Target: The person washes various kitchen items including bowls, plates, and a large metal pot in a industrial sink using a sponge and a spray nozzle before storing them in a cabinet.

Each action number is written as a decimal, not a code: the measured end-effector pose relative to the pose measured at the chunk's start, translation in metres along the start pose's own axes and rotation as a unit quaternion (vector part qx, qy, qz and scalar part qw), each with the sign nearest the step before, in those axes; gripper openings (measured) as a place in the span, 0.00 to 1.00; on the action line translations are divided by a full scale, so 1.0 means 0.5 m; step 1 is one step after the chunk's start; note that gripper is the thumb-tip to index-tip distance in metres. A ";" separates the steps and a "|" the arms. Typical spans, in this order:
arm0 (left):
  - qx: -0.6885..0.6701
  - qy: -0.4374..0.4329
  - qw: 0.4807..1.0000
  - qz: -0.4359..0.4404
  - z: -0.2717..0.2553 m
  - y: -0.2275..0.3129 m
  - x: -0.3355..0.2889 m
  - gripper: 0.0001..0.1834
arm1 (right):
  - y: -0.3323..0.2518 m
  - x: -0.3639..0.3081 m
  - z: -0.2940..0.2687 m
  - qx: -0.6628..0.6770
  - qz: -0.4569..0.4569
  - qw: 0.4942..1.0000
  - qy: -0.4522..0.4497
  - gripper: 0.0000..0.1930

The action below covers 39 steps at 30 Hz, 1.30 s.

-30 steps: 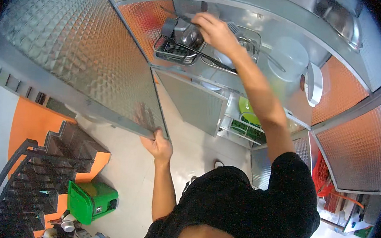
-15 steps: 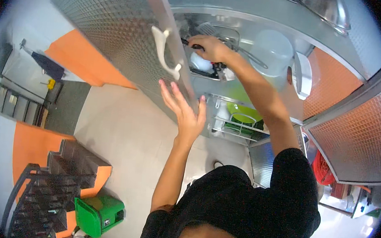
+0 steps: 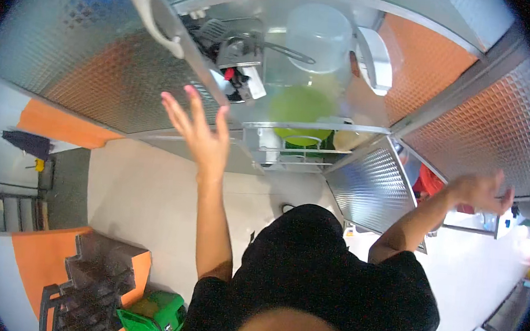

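My left hand (image 3: 199, 136) is open with its fingers spread, right by the edge of the left cabinet door (image 3: 92, 56). This textured glass door has a metal frame and a white handle (image 3: 154, 26); whether my fingertips touch it I cannot tell. Far to the right, my right hand (image 3: 480, 192) is somewhat blurred, its fingers apart and nothing visible in them. It hovers in front of the right textured glass door (image 3: 480, 121). Inside the cabinet lie a slotted spatula (image 3: 214, 30), a long-handled utensil (image 3: 290, 53) and other metal and black utensils.
A translucent tub (image 3: 319, 36) and a green bowl (image 3: 304, 109) stand in the cabinet, with a wire rack (image 3: 304, 153) below. A lower glass door (image 3: 373, 184) hangs open. Dark stairs (image 3: 102, 258) and a green bin (image 3: 154, 320) are at lower left.
My right hand has left the utensils in the cabinet and swung far right. My left hand stays spread near the left door's edge. The view has shifted, bringing the lower glass door into fuller sight.
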State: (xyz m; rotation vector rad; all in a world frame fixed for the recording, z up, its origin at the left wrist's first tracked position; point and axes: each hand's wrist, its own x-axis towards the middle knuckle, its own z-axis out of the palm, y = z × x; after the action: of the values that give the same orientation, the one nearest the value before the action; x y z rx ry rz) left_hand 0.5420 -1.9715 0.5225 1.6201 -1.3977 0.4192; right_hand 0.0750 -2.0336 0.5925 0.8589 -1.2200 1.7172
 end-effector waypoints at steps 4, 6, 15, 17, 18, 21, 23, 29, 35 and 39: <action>-0.043 0.001 0.999 -0.013 -0.007 0.007 -0.016 0.35 | 0.140 0.103 -0.068 0.048 0.323 0.938 0.118 0.24; -0.046 -0.015 0.999 -0.012 -0.003 -0.006 -0.045 0.35 | 0.279 0.135 -0.073 0.139 0.458 0.876 -0.059 0.29; -0.127 -0.111 0.978 -0.123 -0.025 -0.044 -0.150 0.33 | 0.289 0.106 -0.389 0.133 0.426 0.865 -0.227 0.19; -0.131 -0.119 0.978 -0.106 -0.046 -0.076 -0.155 0.34 | 0.195 0.089 -0.511 0.114 0.376 0.878 -0.273 0.16; -0.133 -0.124 0.979 -0.089 -0.058 -0.093 -0.154 0.34 | 0.174 0.080 -0.568 0.214 0.339 0.850 -0.341 0.15; -0.078 -0.125 0.989 -0.008 -0.049 -0.133 -0.140 0.35 | -0.034 0.032 -0.604 0.184 0.316 0.809 -0.460 0.29; -0.001 -0.130 0.991 0.034 -0.037 -0.164 -0.148 0.38 | -0.159 0.007 -0.578 0.266 0.231 0.783 -0.513 0.36; 0.009 -0.258 0.966 0.019 -0.046 -0.170 -0.157 0.47 | -0.406 -0.231 -0.480 0.322 0.239 0.803 -0.442 0.45; 0.074 -0.232 0.969 0.042 -0.039 -0.195 -0.158 0.50 | -0.576 -0.311 -0.241 0.356 0.014 0.834 -0.422 0.13; 0.065 -0.225 0.971 0.049 -0.006 -0.212 -0.165 0.48 | -0.607 -0.366 -0.114 0.291 0.018 0.832 -0.473 0.14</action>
State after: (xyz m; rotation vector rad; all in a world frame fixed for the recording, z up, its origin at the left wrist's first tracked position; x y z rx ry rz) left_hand 0.6145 -1.9282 0.4182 1.8336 -1.8235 0.2075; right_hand 0.4228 -1.9705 0.5301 2.2587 -1.2847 1.7416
